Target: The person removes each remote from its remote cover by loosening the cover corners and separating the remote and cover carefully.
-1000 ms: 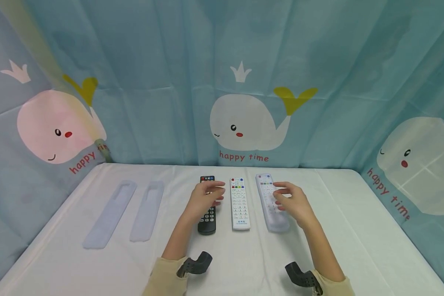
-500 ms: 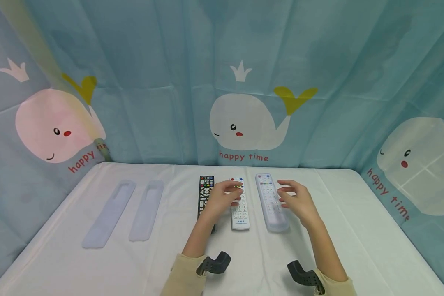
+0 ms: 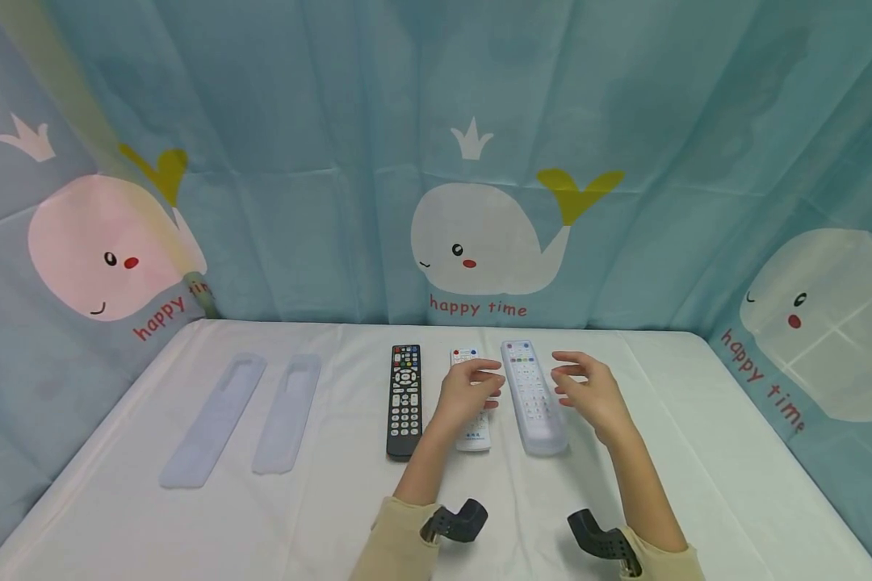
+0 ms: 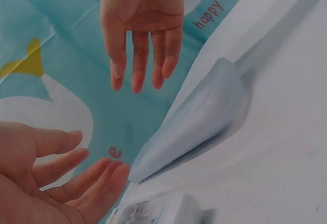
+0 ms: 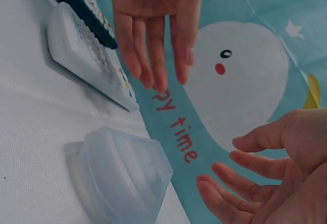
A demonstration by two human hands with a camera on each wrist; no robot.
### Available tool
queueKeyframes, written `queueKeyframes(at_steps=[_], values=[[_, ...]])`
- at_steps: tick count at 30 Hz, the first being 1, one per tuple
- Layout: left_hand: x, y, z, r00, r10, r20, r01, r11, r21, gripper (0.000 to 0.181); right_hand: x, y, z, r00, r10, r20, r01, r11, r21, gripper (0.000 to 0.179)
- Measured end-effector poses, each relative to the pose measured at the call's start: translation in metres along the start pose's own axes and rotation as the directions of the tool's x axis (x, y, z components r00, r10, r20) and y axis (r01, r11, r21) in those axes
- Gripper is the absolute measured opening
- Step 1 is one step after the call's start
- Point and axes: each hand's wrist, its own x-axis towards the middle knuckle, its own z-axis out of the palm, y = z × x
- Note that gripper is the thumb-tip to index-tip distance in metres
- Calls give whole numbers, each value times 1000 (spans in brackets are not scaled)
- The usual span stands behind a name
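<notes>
We see a person's left hand in the air over a long white plastic remote, hiding its middle from the head view. Its grip is wide and loose, with the fingers a bit bent. The right hand is up in the air too, and its grip is just as wide and loose. Between the two hands, a long white remote in a cloudy plastic cover lies on the white cloth-topped bench. Just left of the bare white remote, we spot a long black plastic remote with pale buttons. Farther left lie a flat, cloudy plastic cover and a longer cloudy plastic cover, side by side. Behind hangs a blue whale curtain.
</notes>
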Motion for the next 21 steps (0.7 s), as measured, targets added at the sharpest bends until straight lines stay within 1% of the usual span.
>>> queueKeyframes(at_steps=[3,6,16,21], values=[[0,-3,6,1000,-31,-1,31,999,-12,31,1,1,0,1000,9,-1,-9,1000,6,46],[1,-5,11,999,-43,-1,43,999,-14,31,2,3,0,1000,20,-1,-20,1000,12,46],[2,-9,20,998,-60,-6,60,998,-23,32,4,7,1,1000,24,19,-24,1000,19,45],[3,-12,28,998,-62,-4,62,998,6,32,6,11,1,999,30,36,-31,999,15,45]])
